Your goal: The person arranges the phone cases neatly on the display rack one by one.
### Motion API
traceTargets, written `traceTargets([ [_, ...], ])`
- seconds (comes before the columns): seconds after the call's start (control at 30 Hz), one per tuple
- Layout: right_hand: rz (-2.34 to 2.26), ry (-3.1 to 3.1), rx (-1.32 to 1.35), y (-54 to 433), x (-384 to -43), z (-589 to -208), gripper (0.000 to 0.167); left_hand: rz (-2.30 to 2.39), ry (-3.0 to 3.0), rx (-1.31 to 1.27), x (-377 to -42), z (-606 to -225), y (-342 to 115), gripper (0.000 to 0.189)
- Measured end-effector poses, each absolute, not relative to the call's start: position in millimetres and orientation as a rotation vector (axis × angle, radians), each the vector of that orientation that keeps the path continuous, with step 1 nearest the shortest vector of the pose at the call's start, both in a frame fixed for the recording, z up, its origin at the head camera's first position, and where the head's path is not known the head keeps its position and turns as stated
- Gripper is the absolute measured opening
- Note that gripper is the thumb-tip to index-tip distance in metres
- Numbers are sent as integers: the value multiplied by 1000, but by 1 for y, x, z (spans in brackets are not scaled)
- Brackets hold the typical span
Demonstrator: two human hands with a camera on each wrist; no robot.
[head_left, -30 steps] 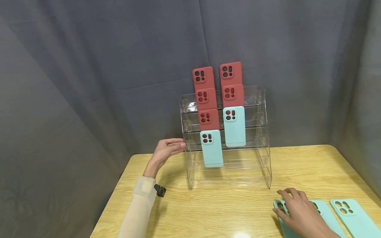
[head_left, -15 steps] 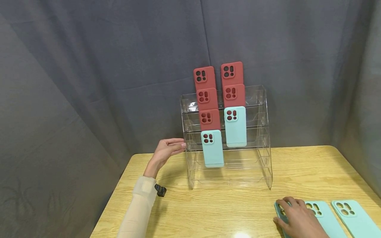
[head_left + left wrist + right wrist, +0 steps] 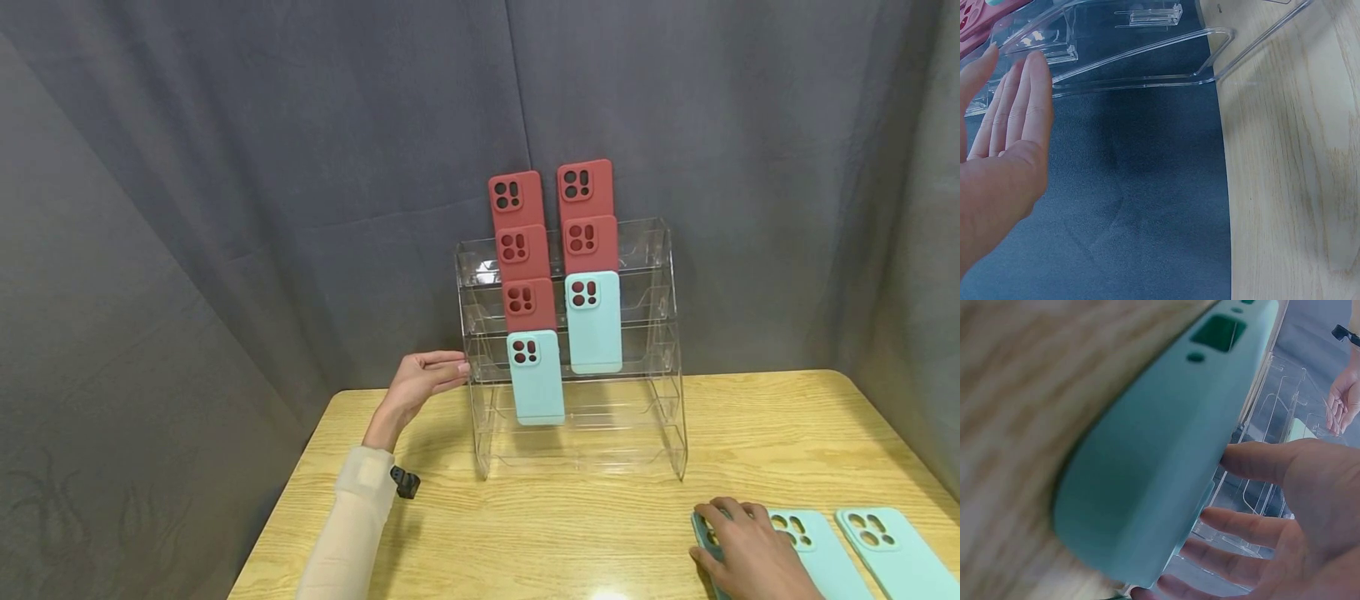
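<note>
My left hand (image 3: 429, 383) reaches to the left side of a clear acrylic tiered rack (image 3: 615, 414). Its fingertips touch the side panel or lie right beside it; in the left wrist view the fingers (image 3: 1030, 106) look straight. At lower right, my right hand (image 3: 753, 546) rests over a mint phone case (image 3: 712, 575) lying on the table. Thumb and fingertips touch that case (image 3: 1147, 469) in the right wrist view, the fingers spread and only slightly bent. The hand hides most of it. Red phone cases (image 3: 525, 252) and two mint ones (image 3: 537, 387) stand in the rack.
Two more mint phone cases lie right of my right hand, one partly covered (image 3: 817, 550) and one farther right (image 3: 896, 550). A wooden table (image 3: 555, 533) bears everything. Grey curtains (image 3: 300, 167) close off the back and sides.
My right hand has come down slightly onto the left mint phone case and then stays there. My left hand holds its place at the rack. The view has shifted a little.
</note>
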State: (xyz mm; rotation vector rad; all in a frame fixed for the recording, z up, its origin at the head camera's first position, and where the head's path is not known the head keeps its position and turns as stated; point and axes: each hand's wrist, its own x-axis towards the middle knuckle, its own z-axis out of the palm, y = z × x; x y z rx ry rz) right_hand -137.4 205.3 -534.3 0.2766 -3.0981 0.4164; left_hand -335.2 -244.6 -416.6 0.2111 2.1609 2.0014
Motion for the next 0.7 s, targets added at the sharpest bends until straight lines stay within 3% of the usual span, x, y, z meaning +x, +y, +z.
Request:
traceTargets([
  [0.7, 433, -3117, 224, 189, -140, -522, 46, 1992, 2179, 210, -337, -418, -244, 40],
])
